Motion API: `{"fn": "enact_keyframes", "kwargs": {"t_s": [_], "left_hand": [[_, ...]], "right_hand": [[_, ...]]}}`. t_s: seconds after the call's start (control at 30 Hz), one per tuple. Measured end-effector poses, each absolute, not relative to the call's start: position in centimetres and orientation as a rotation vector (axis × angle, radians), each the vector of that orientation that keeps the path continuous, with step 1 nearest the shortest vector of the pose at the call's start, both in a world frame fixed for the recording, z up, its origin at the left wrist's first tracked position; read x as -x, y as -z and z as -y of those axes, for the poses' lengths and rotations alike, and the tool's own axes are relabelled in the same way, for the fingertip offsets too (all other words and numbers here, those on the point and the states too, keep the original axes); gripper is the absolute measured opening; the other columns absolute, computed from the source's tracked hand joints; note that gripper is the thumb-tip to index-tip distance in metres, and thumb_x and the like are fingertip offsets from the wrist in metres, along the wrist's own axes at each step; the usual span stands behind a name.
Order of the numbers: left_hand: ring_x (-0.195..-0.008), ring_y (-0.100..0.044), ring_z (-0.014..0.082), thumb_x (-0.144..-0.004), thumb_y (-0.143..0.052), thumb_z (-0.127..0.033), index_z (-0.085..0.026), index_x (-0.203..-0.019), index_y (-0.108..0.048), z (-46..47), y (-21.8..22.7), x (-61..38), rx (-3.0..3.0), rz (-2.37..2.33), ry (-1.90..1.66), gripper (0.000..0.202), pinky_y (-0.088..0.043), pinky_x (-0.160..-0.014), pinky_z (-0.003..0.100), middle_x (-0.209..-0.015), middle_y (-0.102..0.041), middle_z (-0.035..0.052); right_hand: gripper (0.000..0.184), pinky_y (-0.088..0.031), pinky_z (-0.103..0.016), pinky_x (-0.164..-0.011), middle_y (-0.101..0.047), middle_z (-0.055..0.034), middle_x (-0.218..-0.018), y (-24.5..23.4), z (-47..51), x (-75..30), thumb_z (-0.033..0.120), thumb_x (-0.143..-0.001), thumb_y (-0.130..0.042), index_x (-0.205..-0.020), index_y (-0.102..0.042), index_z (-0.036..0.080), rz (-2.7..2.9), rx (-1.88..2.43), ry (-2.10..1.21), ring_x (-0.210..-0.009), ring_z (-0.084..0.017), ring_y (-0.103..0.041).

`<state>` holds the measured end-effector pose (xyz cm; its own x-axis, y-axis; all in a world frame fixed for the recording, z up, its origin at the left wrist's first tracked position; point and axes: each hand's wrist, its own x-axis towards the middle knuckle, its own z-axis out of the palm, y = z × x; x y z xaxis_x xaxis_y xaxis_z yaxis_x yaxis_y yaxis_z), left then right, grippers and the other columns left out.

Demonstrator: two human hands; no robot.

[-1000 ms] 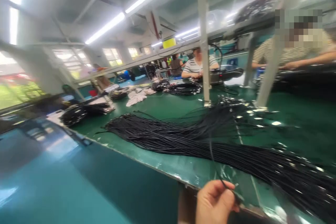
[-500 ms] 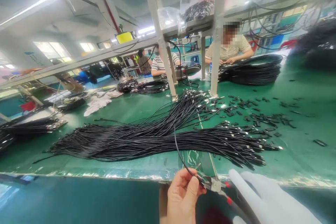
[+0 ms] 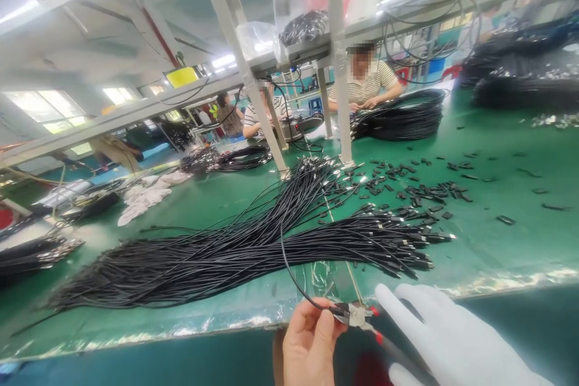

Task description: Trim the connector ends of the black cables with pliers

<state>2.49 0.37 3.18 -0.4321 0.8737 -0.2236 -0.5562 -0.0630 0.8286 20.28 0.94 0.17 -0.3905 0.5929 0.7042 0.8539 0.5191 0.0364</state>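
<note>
My bare left hand [image 3: 310,344] pinches the end of one thin black cable [image 3: 289,265] at the table's near edge. The cable arcs up into a big pile of black cables [image 3: 235,247] lying across the green table [image 3: 497,241]. My right hand [image 3: 447,344], in a white glove, grips red-handled pliers [image 3: 362,321]. The pliers' jaws close on the cable end right by my left thumb and fingers.
Small black cut pieces [image 3: 416,187] are scattered right of the pile. White frame posts [image 3: 341,72] stand mid-table under a shelf. Other cable bundles [image 3: 398,117] lie farther back, where seated people [image 3: 366,81] work. White cloths [image 3: 145,196] lie at the left.
The view has swung right and down from the room to the table. My gloved right hand with pliers has come into view and met the cable end held in my left hand.
</note>
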Motion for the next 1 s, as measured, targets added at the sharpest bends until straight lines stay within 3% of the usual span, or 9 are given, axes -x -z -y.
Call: {"fn": "enact_keyframes", "kwargs": {"t_s": [0.23,0.47,0.73,1.0], "left_hand": [[-0.06,-0.073,0.0145,-0.041,-0.104,-0.043,-0.019,-0.067,-0.081,-0.5,-3.1,-2.5,-0.418,-1.12,-1.71,0.042,-0.059,-0.06,0.019,-0.066,-0.078,0.0025],[-0.059,-0.071,0.0142,-0.04,-0.104,-0.043,-0.019,-0.067,-0.081,-0.6,-3.0,-2.5,-0.416,-1.146,-1.707,0.043,-0.057,-0.058,0.018,-0.065,-0.077,0.0023],[-0.058,-0.07,0.0135,-0.04,-0.104,-0.043,-0.019,-0.068,-0.081,-0.8,-2.7,-2.4,-0.422,-1.168,-1.698,0.044,-0.058,-0.057,0.019,-0.065,-0.076,0.0026],[-0.056,-0.07,0.0134,-0.037,-0.104,-0.044,-0.018,-0.066,-0.081,-0.9,-2.6,-2.5,-0.404,-1.18,-1.708,0.045,-0.058,-0.056,0.019,-0.064,-0.076,0.0025]], "right_hand": [[0.045,-0.055,-0.039,-0.07,-0.072,-0.0135,-0.106,-0.8,-0.7,-20.0,0.025,-0.084,-0.048,-0.126,-0.062,0.016,2.101,1.199,0.572,-0.089,-0.03,-0.067],[0.047,-0.052,-0.033,-0.061,-0.072,-0.0076,-0.097,0.1,-1.1,-20.3,0.036,-0.084,-0.056,-0.13,-0.063,0.028,2.092,1.24,0.566,-0.084,-0.027,-0.066],[0.04,-0.046,-0.031,-0.057,-0.071,-0.0057,-0.09,0.5,-1.2,-20.3,0.037,-0.086,-0.057,-0.125,-0.063,0.029,2.088,1.259,0.599,-0.074,-0.024,-0.064],[0.029,-0.042,-0.037,-0.053,-0.068,-0.0028,-0.08,-0.2,-1.2,-20.0,0.023,-0.096,-0.034,-0.114,-0.057,0.024,2.108,1.245,0.702,-0.058,-0.022,-0.058]]}}
